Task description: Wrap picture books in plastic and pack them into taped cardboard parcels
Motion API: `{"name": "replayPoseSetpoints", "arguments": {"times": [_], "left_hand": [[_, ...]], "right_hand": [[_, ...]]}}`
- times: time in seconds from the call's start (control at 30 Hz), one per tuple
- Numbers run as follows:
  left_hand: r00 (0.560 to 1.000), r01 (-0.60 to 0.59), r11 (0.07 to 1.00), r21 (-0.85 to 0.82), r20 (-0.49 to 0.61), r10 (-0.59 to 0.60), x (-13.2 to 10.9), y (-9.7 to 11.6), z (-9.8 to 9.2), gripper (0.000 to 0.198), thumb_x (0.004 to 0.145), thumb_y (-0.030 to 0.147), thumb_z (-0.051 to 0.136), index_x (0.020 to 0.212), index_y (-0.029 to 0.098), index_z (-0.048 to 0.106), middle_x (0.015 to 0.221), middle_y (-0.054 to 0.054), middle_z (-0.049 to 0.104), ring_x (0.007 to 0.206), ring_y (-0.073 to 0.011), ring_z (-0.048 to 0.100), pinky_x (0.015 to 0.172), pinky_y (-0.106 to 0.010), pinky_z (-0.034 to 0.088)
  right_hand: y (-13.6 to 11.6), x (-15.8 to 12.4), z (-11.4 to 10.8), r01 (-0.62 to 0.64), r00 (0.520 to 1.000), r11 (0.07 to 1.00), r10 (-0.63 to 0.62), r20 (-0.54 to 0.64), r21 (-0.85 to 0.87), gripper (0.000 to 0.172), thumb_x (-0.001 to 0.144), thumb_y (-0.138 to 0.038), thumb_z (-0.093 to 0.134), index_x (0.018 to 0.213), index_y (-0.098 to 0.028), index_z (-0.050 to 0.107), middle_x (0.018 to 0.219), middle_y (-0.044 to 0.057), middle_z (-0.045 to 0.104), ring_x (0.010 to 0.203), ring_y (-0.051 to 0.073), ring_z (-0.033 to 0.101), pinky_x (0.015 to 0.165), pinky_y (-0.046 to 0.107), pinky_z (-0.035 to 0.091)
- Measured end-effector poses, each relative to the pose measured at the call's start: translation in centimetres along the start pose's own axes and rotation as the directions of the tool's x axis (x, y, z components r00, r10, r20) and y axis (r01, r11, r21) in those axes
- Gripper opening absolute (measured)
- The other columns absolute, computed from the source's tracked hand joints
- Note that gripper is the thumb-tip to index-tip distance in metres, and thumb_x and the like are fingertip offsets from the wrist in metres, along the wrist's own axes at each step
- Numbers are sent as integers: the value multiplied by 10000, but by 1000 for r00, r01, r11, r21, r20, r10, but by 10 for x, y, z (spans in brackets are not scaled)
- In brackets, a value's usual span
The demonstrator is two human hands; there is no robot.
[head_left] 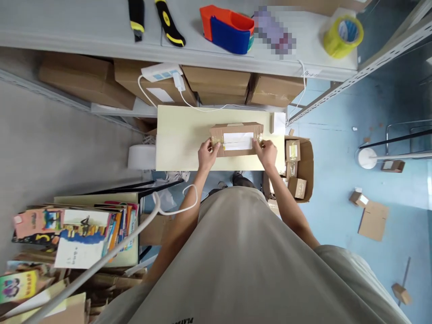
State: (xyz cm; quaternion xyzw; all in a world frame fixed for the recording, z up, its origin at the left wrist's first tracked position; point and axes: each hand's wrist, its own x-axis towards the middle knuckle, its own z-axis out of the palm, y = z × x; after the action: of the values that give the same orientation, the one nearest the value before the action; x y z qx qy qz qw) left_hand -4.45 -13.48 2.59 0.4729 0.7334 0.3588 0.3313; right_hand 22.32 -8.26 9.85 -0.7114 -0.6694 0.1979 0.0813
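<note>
A brown cardboard box (236,128) with clear tape at both ends and a white label on its near side rests on the pale yellow tabletop (182,139). Around its left end, my left hand (207,154) is closed, thumb on the front face. My right hand (266,153) grips the opposite end, thumb near the label's right edge. The fingers behind the box are partly hidden. A small white box (278,123) stands at the table's right back corner.
Above the table, a shelf (101,27) holds two utility knives (168,24), a red-and-blue tape dispenser (229,31) and a yellow tape roll (343,36). A carton (305,166) of small boxes stands at right. Books (84,229) lie at left, near a white curved tube (111,256).
</note>
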Motion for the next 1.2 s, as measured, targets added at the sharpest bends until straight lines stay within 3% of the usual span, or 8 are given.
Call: {"name": "replayPoseSetpoints", "arguments": {"times": [0.17, 0.27, 0.5, 0.8, 0.9, 1.0, 1.1, 1.2], "left_hand": [[990, 131, 971, 198, 20, -138, -2, 12, 19, 363, 1079, 522, 677, 884, 219, 721, 939, -120, 740, 931, -272, 707, 857, -336, 530], [986, 130, 973, 193, 75, -147, 8, 12, 26, 403, 1087, 518, 670, 818, 220, 714, 881, -106, 744, 913, -272, 695, 796, -320, 460], [986, 155, 963, 222, 23, -164, 10, 14, 29, 458, 1079, 529, 689, 747, 214, 694, 859, -109, 792, 881, -273, 697, 738, -327, 384], [991, 121, 965, 232, 31, -131, -14, 24, 15, 323, 1053, 403, 676, 785, 222, 668, 994, -105, 792, 980, -237, 737, 895, -293, 551], [992, 126, 974, 187, 0, -128, -1, 29, 13, 180, 1022, 358, 692, 922, 213, 727, 1117, -111, 827, 967, -221, 759, 888, -281, 581], [980, 198, 964, 180, -58, -190, 22, 33, 21, 114, 957, 314, 729, 901, 215, 723, 1030, -70, 843, 907, -208, 769, 866, -270, 598], [955, 284, 950, 130, -131, -268, 41, 28, 37, 77, 867, 256, 739, 820, 209, 702, 895, -50, 827, 933, -222, 807, 901, -269, 622], [924, 368, 922, 117, -152, -350, 48, 14, 50, 31, 830, 223, 706, 838, 209, 733, 902, -68, 846, 995, -264, 844, 959, -322, 652]], "right_hand": [[14, 25, 3, -62, 994, 990, 72, 82, -124, 635, 1184, -628, 539, 758, -199, 733, 801, 178, 784, 734, 269, 688, 723, 349, 385], [30, 33, 15, -77, 985, 986, 99, 141, -151, 619, 1186, -567, 579, 695, -211, 702, 786, 182, 790, 734, 268, 689, 722, 358, 363], [53, 42, 23, -44, 981, 996, 57, 185, -75, 636, 1174, -539, 623, 620, -226, 638, 733, 147, 773, 711, 230, 654, 710, 346, 335], [69, 29, 13, 85, 965, 996, -88, 245, 24, 548, 1185, -541, 594, 795, -191, 754, 871, 145, 821, 752, 225, 684, 726, 322, 393], [70, 47, 6, 175, 959, 983, -182, 217, 53, 480, 1172, -522, 636, 882, -173, 794, 997, 154, 835, 829, 231, 725, 776, 310, 445], [71, 72, 7, 244, 930, 968, -251, 267, 61, 375, 1166, -456, 672, 1006, -154, 826, 1092, 159, 834, 898, 247, 763, 827, 304, 495], [71, 89, 20, 280, 895, 958, -282, 346, 58, 281, 1175, -352, 655, 1256, -138, 817, 1188, 165, 832, 1000, 271, 799, 887, 308, 547], [75, 89, 40, 294, 850, 954, -290, 440, 60, 359, 1177, -291, 633, 1484, -131, 729, 1324, 180, 818, 1165, 294, 809, 1004, 326, 590]]}}
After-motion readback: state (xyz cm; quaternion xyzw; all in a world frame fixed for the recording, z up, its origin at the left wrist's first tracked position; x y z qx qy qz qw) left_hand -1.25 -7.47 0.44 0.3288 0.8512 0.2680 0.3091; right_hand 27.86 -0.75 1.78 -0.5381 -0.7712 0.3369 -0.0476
